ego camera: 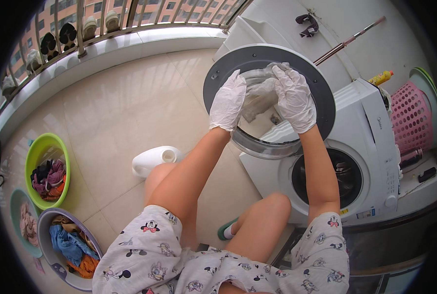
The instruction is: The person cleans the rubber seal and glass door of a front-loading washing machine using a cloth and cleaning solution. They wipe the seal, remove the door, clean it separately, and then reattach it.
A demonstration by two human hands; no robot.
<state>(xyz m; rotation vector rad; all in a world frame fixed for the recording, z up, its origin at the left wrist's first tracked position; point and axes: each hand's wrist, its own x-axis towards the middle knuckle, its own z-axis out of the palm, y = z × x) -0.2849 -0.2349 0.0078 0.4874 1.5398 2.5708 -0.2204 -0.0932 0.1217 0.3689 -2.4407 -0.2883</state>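
Both my hands wear thin white gloves and are over the open round door [323, 92] of a white front-loading washing machine [372, 121]. My right hand [293, 97] presses a thin, greyish, see-through sheet [264, 93], perhaps a cloth or film, with part of it bunched above the fingers. The sheet hangs across the door's glass bowl [270, 147]. At the left side of the glass is my left hand [228, 101], its fingers pointing up; whether it grips the rim or the sheet is hidden. Below right, the dark drum opening [328, 178] is uncovered.
A white plastic jug [150, 160] lies by my knee. Laundry fills a green basin [67, 176], a teal basin [14, 205] and a grey basin [43, 235] at left. Behind the machine are a pink basket [411, 114] and a yellow bottle [381, 78]. A pole [345, 44] leans beyond the door.
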